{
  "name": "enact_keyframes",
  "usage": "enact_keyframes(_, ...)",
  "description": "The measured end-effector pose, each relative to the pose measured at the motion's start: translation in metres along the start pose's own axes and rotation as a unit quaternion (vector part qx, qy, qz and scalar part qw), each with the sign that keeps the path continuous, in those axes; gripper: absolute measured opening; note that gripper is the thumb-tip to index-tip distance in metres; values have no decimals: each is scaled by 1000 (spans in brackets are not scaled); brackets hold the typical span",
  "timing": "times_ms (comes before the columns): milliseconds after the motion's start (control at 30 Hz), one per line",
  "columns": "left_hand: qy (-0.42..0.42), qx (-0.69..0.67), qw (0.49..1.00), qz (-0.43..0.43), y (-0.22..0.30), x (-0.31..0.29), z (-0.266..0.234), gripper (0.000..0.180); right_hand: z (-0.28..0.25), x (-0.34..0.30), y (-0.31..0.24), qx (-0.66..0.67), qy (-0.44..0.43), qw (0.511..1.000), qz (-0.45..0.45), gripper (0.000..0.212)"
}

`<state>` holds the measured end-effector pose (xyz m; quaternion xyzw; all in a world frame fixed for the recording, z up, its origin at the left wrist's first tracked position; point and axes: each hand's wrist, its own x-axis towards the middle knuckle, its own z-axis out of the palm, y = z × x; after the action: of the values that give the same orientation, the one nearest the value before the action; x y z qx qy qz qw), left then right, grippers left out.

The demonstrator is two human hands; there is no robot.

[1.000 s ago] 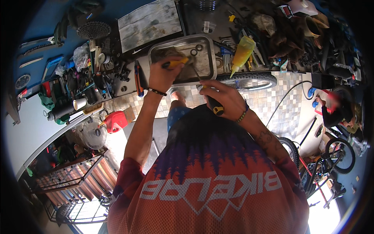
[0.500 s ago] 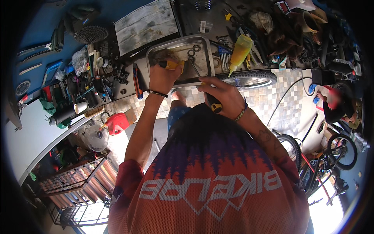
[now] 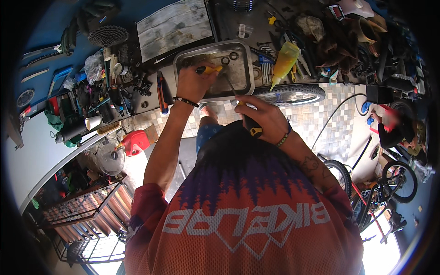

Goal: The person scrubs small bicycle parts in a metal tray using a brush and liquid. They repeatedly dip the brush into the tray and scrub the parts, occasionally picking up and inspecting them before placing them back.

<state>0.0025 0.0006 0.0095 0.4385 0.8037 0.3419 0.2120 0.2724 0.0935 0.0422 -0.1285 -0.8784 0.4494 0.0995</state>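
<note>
Over a shallow metal tray [image 3: 250, 73], my left hand [image 3: 195, 84] is closed round a yellow-and-black handled tool [image 3: 210, 69]; its working end is not clear. My right hand [image 3: 264, 117], at the tray's near right corner, grips a screwdriver [image 3: 252, 127] by its black-and-yellow handle. The screwdriver's thin shaft slants up into the tray, its tip close to the tool in my left hand. Whether the two touch I cannot tell. Two dark rings [image 3: 233, 56] lie in the tray beyond my left hand.
A yellow squeeze bottle [image 3: 284, 62] and hex keys [image 3: 266, 68] lie right of the tray. Left of it are a utility knife [image 3: 162, 94] and a cassette [image 3: 108, 35]. A bicycle tyre [image 3: 293, 91] is below the bench edge. Another person [image 3: 396, 126] is at far right.
My left hand and its yellow-and-black tool have moved slightly up and right, nearer the screwdriver's tip. My right hand has shifted slightly down, still gripping the screwdriver.
</note>
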Motion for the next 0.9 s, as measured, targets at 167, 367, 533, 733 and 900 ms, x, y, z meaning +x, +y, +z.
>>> enact_keyframes(167,33,19,998,-42,-15,2,1,18,3,-2,0,10,25,1000,-3,42)
enact_keyframes(367,15,-166,975,-149,-29,-1,-2,22,-4,-6,0,37,46,998,5,40)
enact_keyframes(533,-6,-291,933,-212,-36,-1,-13,23,4,0,9,44,32,998,-16,41)
enact_keyframes(733,-10,-343,908,-240,-44,-7,-20,27,9,5,16,58,32,997,-41,40)
enact_keyframes(900,6,-370,900,-230,-40,-21,-25,29,21,9,24,71,57,994,-54,43)
